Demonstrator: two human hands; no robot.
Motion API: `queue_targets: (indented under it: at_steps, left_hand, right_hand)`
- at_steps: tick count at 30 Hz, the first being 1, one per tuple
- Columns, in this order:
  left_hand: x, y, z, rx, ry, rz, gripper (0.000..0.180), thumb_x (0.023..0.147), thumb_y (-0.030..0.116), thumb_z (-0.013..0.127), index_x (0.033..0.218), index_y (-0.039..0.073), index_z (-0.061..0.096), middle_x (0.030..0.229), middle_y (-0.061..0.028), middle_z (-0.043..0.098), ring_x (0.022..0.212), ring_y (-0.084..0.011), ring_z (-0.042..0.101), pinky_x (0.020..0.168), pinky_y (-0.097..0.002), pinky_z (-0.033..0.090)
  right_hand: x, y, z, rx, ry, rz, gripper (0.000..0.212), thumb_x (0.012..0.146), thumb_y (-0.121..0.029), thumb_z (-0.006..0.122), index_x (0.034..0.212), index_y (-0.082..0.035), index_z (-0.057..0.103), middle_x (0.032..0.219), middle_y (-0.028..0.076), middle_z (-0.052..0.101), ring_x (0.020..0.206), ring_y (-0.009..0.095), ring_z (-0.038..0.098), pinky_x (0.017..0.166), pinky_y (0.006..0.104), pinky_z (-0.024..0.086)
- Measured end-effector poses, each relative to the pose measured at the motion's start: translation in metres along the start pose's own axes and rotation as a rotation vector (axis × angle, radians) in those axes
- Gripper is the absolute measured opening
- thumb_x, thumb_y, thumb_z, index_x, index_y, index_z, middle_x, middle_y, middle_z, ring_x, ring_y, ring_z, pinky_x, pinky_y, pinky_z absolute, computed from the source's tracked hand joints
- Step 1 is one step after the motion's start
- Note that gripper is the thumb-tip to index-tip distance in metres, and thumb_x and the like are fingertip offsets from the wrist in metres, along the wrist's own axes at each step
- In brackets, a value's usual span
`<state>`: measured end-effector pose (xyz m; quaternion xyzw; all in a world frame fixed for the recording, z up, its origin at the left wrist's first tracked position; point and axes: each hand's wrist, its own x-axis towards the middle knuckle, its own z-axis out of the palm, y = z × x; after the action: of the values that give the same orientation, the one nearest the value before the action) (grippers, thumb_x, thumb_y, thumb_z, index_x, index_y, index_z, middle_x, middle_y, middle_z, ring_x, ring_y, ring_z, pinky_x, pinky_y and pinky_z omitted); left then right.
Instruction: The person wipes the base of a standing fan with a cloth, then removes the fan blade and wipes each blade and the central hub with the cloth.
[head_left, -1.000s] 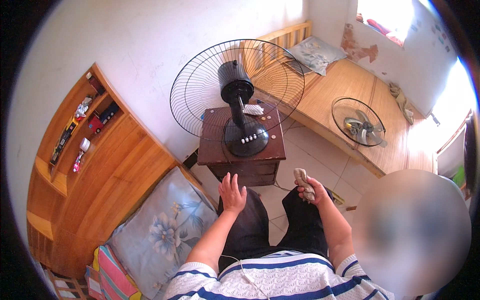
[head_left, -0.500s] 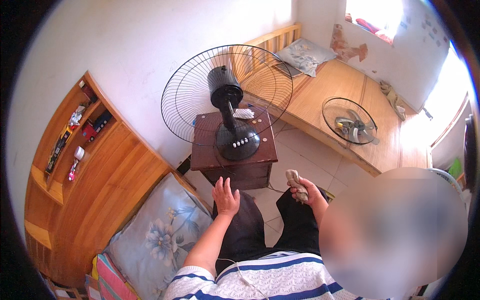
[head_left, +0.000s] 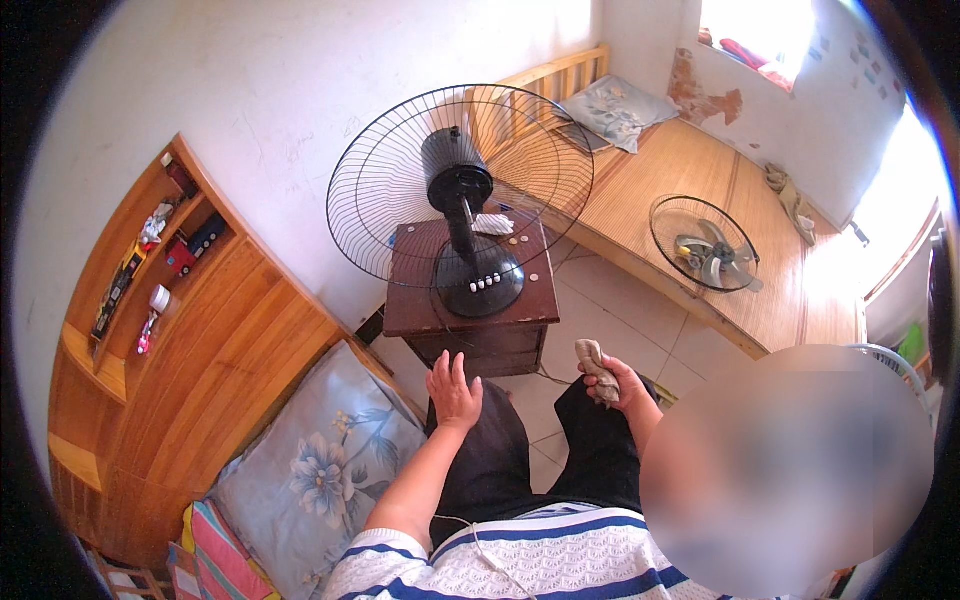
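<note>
Head view: a wooden headboard (head_left: 230,335) curves at left, a flowered pillow (head_left: 320,465) beside its lower edge. The person's left hand (head_left: 455,393) is open and empty, fingers loosely spread, over dark trousers (head_left: 485,455). Beyond it, a black fan (head_left: 458,180) stands toward the front edge of a brown nightstand (head_left: 408,305), buttons (head_left: 485,282) facing the person, seemingly for easy reach. Off the nightstand's front right corner, the right hand (head_left: 628,385) closes around a bunched cloth (head_left: 590,358), perhaps wadded to fit the palm. At right, a separate grille (head_left: 680,225) cradles blades (head_left: 715,265) by the bed's (head_left: 625,220) near edge, likely for broad, steady support.
</note>
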<state>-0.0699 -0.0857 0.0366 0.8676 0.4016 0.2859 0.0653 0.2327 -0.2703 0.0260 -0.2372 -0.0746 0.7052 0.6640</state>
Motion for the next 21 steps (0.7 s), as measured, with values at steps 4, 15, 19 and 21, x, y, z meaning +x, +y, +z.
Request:
queue_targets:
  at_steps: [4,15,19,21]
  left_hand:
    - [0.001,0.002,0.001,-0.015,-0.001,-0.013,0.068,0.083,0.03,0.065,0.141,0.009,0.037,0.145,-0.0219,0.035,0.134,-0.0389,0.034,0.11,-0.0574,0.024]
    - [0.001,-0.001,0.001,-0.021,0.001,-0.002,0.066,0.085,0.028,0.063,0.142,0.008,0.036,0.147,-0.021,0.034,0.135,-0.0385,0.033,0.111,-0.0554,0.022]
    - [0.0,-0.003,0.004,-0.014,-0.013,-0.01,0.066,0.085,0.03,0.063,0.142,0.009,0.036,0.147,-0.0206,0.033,0.136,-0.0377,0.032,0.111,-0.0559,0.022]
    - [0.0,-0.003,0.003,-0.013,-0.003,-0.003,0.066,0.086,0.03,0.062,0.142,0.009,0.036,0.147,-0.0206,0.033,0.136,-0.0376,0.032,0.111,-0.0559,0.023]
  right_hand:
    - [-0.002,0.0,0.004,0.018,0.023,0.003,0.044,0.094,-0.03,0.059,0.128,-0.005,0.049,0.11,0.013,0.062,0.079,0.02,0.062,0.067,0.0384,0.058]
    - [0.001,0.0,-0.001,0.032,0.021,0.006,0.05,0.091,-0.029,0.063,0.131,-0.004,0.046,0.112,0.015,0.059,0.08,0.02,0.06,0.07,0.0388,0.057]
    - [0.002,0.0,-0.005,0.057,0.02,0.026,0.051,0.091,-0.029,0.063,0.132,-0.004,0.045,0.112,0.015,0.059,0.081,0.02,0.06,0.069,0.0389,0.058]
    - [0.002,0.0,-0.003,0.063,0.021,0.03,0.049,0.09,-0.029,0.064,0.13,-0.004,0.047,0.111,0.014,0.059,0.08,0.02,0.061,0.069,0.0387,0.058]
